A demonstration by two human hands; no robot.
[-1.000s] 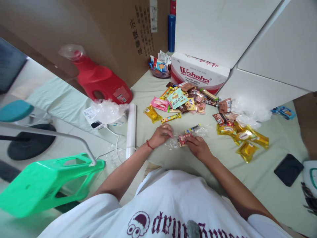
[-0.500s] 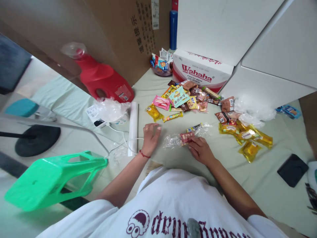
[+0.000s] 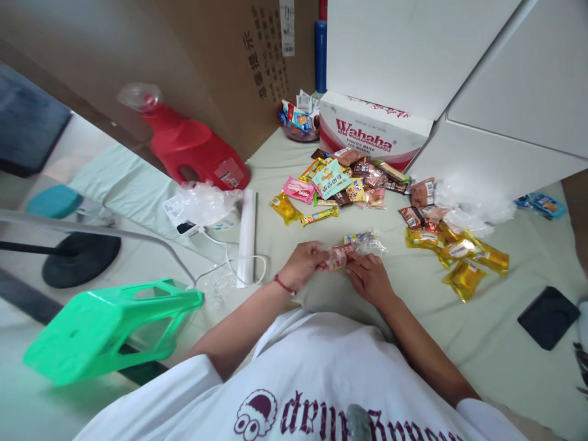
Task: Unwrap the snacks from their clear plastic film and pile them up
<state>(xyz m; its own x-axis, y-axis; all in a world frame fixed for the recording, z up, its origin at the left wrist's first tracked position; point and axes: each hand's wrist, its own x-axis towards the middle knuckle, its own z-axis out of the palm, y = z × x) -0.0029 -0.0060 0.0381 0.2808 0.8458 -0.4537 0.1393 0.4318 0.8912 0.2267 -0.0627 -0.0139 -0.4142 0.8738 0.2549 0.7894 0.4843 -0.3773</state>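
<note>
– Left hand [image 3: 304, 263], how set?

– Fingers bent in close, pinched on the left end of a red packet [image 3: 340, 256]. Slight blur; exact fingertip contact hard to tell.

– And right hand [image 3: 373, 277]?

– Fingers curled down and drawn together, holding the packet's right end. Thumb mostly hidden.

– Packet, where exactly?

– Between both hands, above the sheet [image 3: 422, 318], just in front of the white shirt [image 3: 331, 361]. Resting or lifted: cannot tell.

– Noted. Now the surroundings, left to right.

– Far left, low: green stool [image 3: 92, 331]. Next, red jug [image 3: 197, 156], tilted in view, before a brown carton [image 3: 206, 73]. Near its base, clear bag [image 3: 206, 199]. Then white bar [image 3: 247, 239], with a cable [image 3: 265, 269] looped beside it.

– Middle?

– Gold packet [image 3: 285, 209], then yellow stick [image 3: 320, 216], both at the left edge of a mixed heap: pink packet [image 3: 297, 190], mint packet [image 3: 331, 179], several brown ones. Behind the heap, Wahaha box [image 3: 367, 138]. Just beyond the red packet, blue-yellow stick [image 3: 353, 237] beside crumpled clear wrap [image 3: 372, 243].

– Right side?

– Gold packets [image 3: 463, 250] in a loose cluster, partly overlapping; white bags [image 3: 473, 202] just behind. Last, blue packet [image 3: 542, 204], and nearer, black pouch [image 3: 549, 317], lying flat.
</note>
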